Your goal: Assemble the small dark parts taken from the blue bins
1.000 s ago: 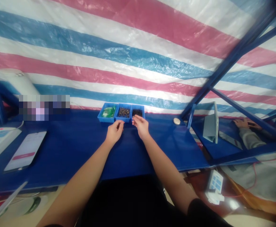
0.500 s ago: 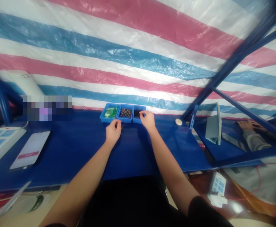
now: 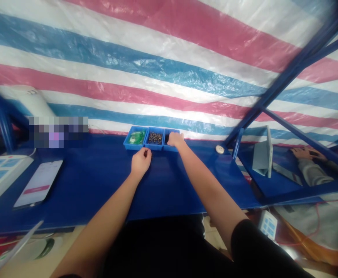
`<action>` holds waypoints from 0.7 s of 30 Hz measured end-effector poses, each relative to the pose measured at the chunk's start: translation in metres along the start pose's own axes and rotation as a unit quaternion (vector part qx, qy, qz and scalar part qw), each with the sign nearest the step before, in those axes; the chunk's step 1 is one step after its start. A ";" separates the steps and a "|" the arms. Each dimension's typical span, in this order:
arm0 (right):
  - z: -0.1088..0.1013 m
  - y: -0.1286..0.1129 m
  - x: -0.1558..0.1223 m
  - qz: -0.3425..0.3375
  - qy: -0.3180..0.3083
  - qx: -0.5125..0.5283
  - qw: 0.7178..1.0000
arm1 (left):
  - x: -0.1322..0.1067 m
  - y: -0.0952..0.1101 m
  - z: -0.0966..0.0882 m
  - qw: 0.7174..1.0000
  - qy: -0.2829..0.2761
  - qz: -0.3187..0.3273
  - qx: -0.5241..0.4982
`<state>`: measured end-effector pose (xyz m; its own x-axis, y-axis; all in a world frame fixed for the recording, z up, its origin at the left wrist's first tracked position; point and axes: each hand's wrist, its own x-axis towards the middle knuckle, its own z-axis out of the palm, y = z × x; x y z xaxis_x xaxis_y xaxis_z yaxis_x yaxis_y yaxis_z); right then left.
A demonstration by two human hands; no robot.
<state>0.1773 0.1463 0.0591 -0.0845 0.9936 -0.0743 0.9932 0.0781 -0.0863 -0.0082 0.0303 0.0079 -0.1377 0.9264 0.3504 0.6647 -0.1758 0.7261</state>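
Observation:
My left hand point(image 3: 141, 160) rests low over the table, just in front of the bins. Its thumb and fingers are pinched together, and whatever they hold is too small to make out. A few tiny dark parts point(image 3: 152, 156) show beside those fingertips. My right hand point(image 3: 176, 139) reaches into the right blue bin point(image 3: 169, 148), its fingertips hidden down in the dark contents. In the middle blue bin point(image 3: 154, 146) lie many small brass-and-black pieces point(image 3: 155, 138). The left blue bin point(image 3: 132, 146) contains green plastic packaging point(image 3: 137, 136) with a pale label.
On the blue table point(image 3: 99, 185), a phone point(image 3: 38, 183) and a white power strip point(image 3: 1, 173) lie at left. A round white object point(image 3: 219, 149) sits at right. Beyond a blue frame bar point(image 3: 273, 87) are a propped tablet point(image 3: 263, 154) and another person's hands point(image 3: 305, 152).
My right hand has moved slightly left and dipped into the right bin, so its fingertips are now hidden. My left hand stays nearly in place, still pinched.

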 end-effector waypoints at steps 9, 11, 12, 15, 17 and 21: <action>-0.004 -0.008 0.001 -0.011 0.014 -0.020 1.000 | 0.002 -0.005 0.002 1.000 0.019 -0.012 -0.011; -0.002 -0.009 0.000 -0.004 0.011 -0.014 1.000 | 0.002 -0.006 0.002 1.000 0.015 -0.012 -0.014; -0.001 -0.009 0.000 0.002 0.010 -0.008 1.000 | 0.002 -0.006 0.002 1.000 0.013 -0.012 -0.014; -0.001 -0.007 0.001 0.006 -0.005 0.009 1.000 | 0.002 -0.006 0.002 1.000 0.010 -0.009 -0.014; -0.004 -0.006 0.002 0.003 -0.018 0.015 1.000 | 0.003 -0.007 0.003 1.000 0.011 -0.007 -0.015; -0.020 -0.005 0.004 -0.004 0.057 0.058 0.997 | 0.003 -0.007 0.004 1.000 0.013 -0.010 -0.014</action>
<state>0.1733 0.1516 0.0793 -0.0753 0.9964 0.0398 0.9763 0.0818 -0.2004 -0.0104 0.0354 0.0021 -0.1689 0.9211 0.3507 0.6413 -0.1675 0.7488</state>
